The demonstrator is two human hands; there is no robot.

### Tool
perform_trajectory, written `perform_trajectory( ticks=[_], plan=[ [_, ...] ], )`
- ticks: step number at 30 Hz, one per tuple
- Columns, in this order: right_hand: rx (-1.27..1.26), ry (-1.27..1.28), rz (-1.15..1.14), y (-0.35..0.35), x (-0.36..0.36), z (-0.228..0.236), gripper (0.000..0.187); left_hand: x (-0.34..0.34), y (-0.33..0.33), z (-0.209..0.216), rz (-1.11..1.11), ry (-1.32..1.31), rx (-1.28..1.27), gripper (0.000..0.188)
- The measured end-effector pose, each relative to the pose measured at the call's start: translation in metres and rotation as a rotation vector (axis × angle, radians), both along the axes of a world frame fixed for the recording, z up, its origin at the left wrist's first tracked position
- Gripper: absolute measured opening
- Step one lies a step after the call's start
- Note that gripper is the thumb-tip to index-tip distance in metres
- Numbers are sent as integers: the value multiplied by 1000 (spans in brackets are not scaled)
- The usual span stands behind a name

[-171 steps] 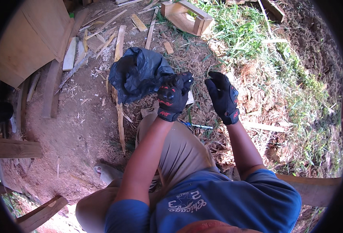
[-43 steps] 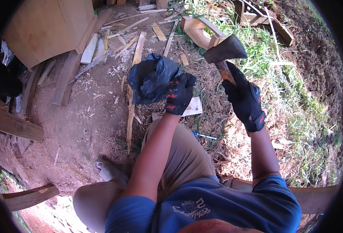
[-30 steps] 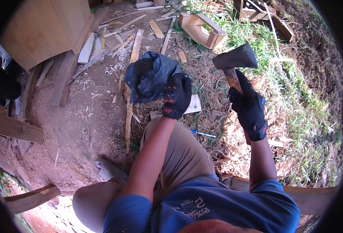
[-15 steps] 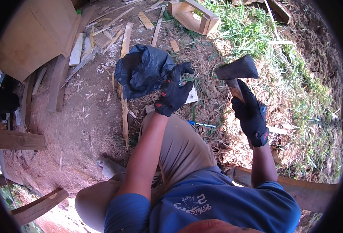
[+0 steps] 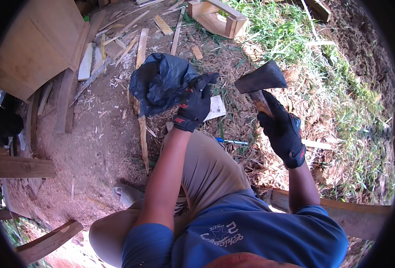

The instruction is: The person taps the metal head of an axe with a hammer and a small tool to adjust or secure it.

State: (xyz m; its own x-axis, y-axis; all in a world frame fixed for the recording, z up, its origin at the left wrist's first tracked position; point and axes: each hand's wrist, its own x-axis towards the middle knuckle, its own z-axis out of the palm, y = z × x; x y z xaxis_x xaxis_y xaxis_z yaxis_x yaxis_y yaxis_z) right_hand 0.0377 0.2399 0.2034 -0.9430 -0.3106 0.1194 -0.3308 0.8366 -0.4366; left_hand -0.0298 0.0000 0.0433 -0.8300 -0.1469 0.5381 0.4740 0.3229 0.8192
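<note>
My right hand (image 5: 283, 134), in a black glove with red marks, is closed round the wooden handle (image 5: 261, 105) of a hatchet. The dark, broad hatchet head (image 5: 262, 78) is raised just beyond the fingers. My left hand (image 5: 194, 102), gloved alike, has its fingers drawn together at the right side of a crumpled black plastic bag (image 5: 161, 82). What these fingers hold is hidden against the dark glove and bag. A small pale wood block (image 5: 216, 108) lies just right of the left hand, partly covered by it.
A blue-and-white pen (image 5: 231, 142) lies beyond my knee. Wood strips (image 5: 142, 49) and shavings litter the ground at the far left. A wooden frame (image 5: 217, 20) stands far off by the grass. Large boards (image 5: 36, 44) lean at the left, and a beam (image 5: 340, 214) runs behind my right elbow.
My left hand's fingers have drawn in from a spread pose, uncovering more of the pale block. The hatchet in my right hand has shifted left toward the left hand.
</note>
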Motion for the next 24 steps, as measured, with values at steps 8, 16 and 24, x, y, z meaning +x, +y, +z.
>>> perform_trajectory(
  ticks=[8,16,24],
  plan=[
    [5,20,71,-7,-2,-7,59,-2,-11,-2,28,-39,8,31],
    [1,165,294,-52,-12,24,62,-9,1,-12,252,40,-171,15],
    [149,230,260,-76,-19,28,59,-11,-2,-13,157,-5,-150,16]
  ],
)
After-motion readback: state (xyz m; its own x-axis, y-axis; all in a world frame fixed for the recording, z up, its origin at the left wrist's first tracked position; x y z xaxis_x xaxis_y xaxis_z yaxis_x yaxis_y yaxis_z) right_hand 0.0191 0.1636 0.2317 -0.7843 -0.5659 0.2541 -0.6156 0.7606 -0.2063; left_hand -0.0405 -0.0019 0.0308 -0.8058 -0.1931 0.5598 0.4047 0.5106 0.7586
